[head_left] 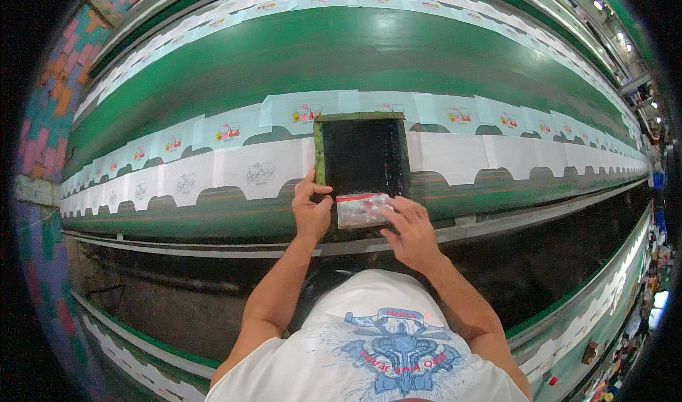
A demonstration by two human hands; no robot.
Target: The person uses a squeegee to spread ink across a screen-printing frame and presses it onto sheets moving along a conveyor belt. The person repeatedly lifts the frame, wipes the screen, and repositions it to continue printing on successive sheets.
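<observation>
1. Head view: a black screen (364, 157) lies near the green worktop's (227, 218) near edge, a clear pouch (359, 213) at its near end.
2. Left hand (311, 211): curled by the pouch; grip cannot be told.
3. Right hand (414, 236): fingers loosely spread, pouch's right side.

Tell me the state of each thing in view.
Dark screen frame: lying flat
Clear red-striped piece: at frame's near end
Left hand: curled at frame corner
Right hand: fingers spread, blurred
White sheets: printed left of frame, seemingly blank right
Blue sheets: printed in colour
</observation>
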